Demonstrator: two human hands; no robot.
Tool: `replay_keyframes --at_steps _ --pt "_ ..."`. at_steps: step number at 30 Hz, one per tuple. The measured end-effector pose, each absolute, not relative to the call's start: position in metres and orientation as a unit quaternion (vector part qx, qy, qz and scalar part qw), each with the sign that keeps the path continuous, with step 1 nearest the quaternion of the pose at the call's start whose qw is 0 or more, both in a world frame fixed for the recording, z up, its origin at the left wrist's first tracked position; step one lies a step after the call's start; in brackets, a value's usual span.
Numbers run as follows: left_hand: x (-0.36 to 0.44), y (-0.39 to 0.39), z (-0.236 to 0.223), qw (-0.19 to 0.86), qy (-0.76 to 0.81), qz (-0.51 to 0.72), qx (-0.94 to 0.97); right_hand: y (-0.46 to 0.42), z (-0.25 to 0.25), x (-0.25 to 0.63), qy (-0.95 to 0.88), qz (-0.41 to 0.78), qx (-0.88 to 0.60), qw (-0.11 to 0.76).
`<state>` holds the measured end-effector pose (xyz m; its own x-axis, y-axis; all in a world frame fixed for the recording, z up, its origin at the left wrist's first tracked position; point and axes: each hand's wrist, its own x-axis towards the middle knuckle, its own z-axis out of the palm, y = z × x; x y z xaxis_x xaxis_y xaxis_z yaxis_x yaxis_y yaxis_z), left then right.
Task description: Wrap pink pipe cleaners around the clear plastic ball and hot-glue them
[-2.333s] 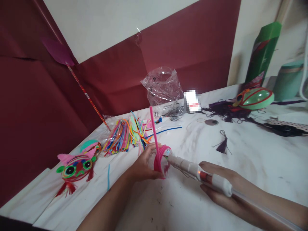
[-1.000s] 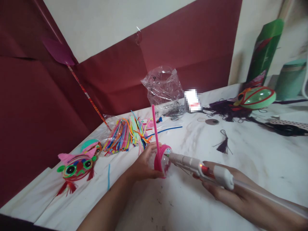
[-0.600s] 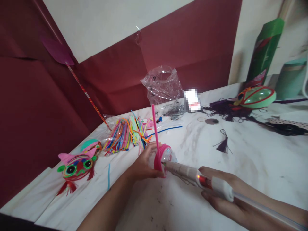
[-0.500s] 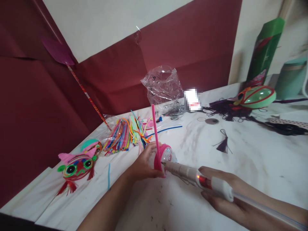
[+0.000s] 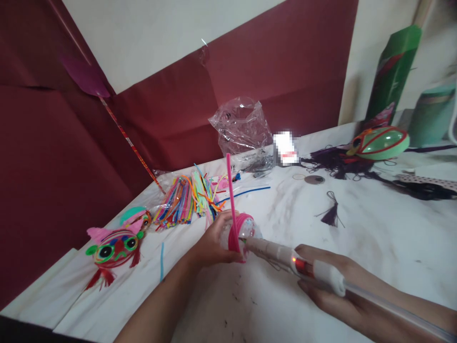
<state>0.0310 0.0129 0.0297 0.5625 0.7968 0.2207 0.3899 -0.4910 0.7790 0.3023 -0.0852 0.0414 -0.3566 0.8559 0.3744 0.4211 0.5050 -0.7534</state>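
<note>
My left hand (image 5: 217,240) is closed around a small clear plastic ball (image 5: 255,230), thumb below and fingers above. Pink pipe cleaner (image 5: 233,233) circles the ball, and one long end of it sticks straight up. In my right hand (image 5: 328,281) is a white hot glue gun (image 5: 274,251) with a lit orange light; a clear glue stick runs out of its back. The gun's nozzle points left, at or very close to the pink windings. Whether it touches them I cannot tell.
Bundled coloured pipe cleaners (image 5: 182,200) lie behind my left hand. A decorated pink-eared face ornament (image 5: 116,247) sits at the left. A purple tassel (image 5: 331,213), a green ball ornament (image 5: 385,143) and a clear plastic bag (image 5: 243,126) are farther back.
The glue gun has shifted very slightly, its nozzle a touch higher and to the right on the pink windings. My left hand still holds the ball in nearly the same place.
</note>
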Motion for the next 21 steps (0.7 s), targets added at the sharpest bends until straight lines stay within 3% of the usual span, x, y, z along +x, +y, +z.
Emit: replay_keyframes --at_steps 21 --pt "0.0304 0.0143 0.0274 0.346 0.366 0.292 0.813 -0.0857 0.041 0.303 -0.783 0.309 -0.388 0.375"
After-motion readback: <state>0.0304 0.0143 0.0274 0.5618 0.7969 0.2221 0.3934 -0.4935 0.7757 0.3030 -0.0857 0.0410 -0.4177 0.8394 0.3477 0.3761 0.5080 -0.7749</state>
